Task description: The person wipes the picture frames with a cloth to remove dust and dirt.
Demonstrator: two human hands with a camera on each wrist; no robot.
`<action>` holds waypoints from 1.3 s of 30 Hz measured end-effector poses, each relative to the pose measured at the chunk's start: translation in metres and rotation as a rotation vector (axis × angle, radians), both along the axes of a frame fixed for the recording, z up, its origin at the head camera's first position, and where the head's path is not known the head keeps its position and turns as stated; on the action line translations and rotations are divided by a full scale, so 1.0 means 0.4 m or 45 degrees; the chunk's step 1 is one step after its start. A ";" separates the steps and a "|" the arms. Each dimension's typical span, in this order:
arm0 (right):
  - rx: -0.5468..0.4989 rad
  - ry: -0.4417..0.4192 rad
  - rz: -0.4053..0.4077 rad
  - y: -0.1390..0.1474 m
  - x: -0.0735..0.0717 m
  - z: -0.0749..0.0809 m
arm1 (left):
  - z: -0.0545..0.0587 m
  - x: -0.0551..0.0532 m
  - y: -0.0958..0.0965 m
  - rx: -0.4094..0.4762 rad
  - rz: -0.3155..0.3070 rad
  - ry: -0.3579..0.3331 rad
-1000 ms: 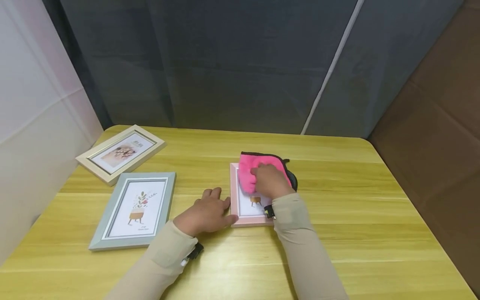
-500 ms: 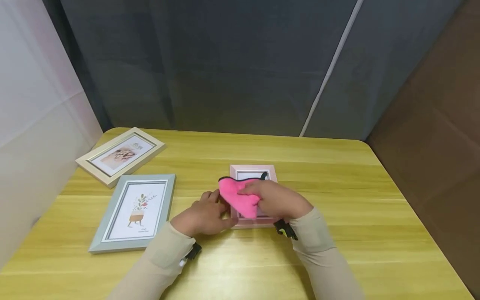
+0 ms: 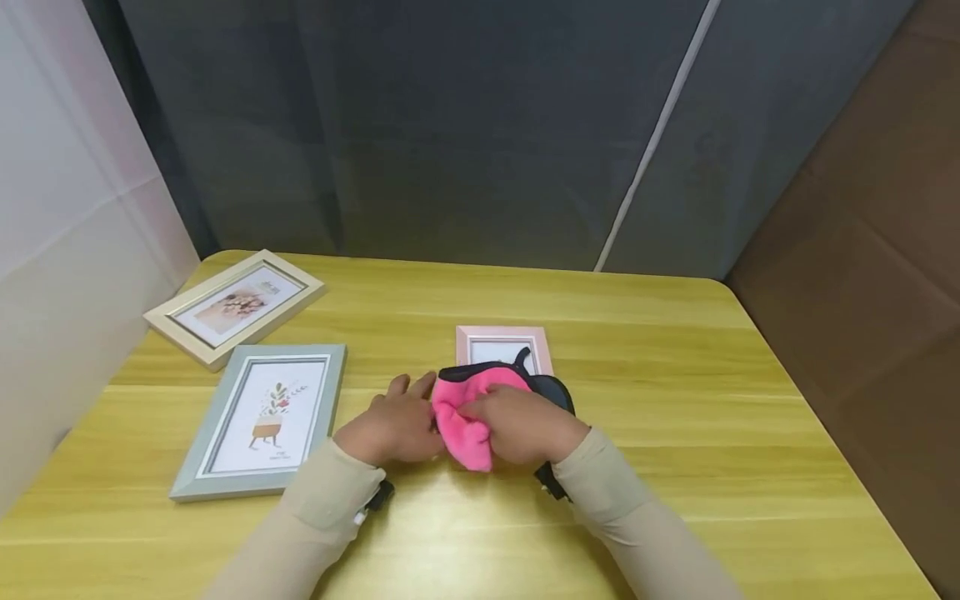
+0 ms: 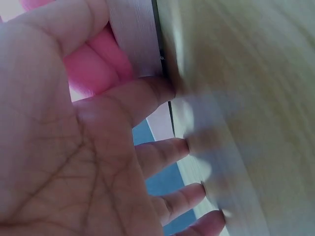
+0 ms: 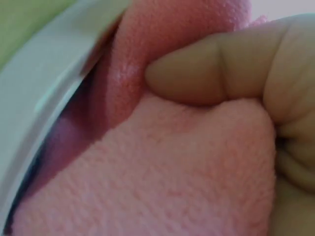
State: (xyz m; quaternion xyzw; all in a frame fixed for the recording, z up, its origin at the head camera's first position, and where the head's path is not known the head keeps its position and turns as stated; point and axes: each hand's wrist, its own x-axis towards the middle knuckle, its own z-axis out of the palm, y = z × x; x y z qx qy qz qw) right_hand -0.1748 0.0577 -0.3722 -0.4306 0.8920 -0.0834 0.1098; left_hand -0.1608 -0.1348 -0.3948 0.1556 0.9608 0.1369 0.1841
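Observation:
A pink photo frame (image 3: 502, 332) lies flat on the table, its lower part covered by a pink cloth (image 3: 463, 412) with dark edging. My right hand (image 3: 525, 425) pinches the bunched cloth and presses it onto the frame's near half. The right wrist view has the cloth (image 5: 147, 172) folded under the thumb, beside the frame's pale rim (image 5: 39, 108). My left hand (image 3: 393, 425) rests at the frame's left side, fingers spread. Seen from the left wrist, one finger touches the frame's side (image 4: 135, 39), while other fingertips reach the tabletop (image 4: 261, 98).
On the left lies a grey-blue photo frame (image 3: 217, 442) with a plant picture. Behind it, a cream frame (image 3: 202, 346) sits at an angle near the table's back left corner. A dark curtain (image 3: 450, 125) hangs beyond the table's back edge.
My right hand has carried the cloth from the pink frame's upper part down and left to its near half, bunching it. My left hand has stayed by the frame's left side.

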 end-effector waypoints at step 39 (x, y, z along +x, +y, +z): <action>0.043 -0.212 -0.335 -0.048 -0.143 0.008 | 0.006 -0.009 -0.001 0.047 -0.012 -0.013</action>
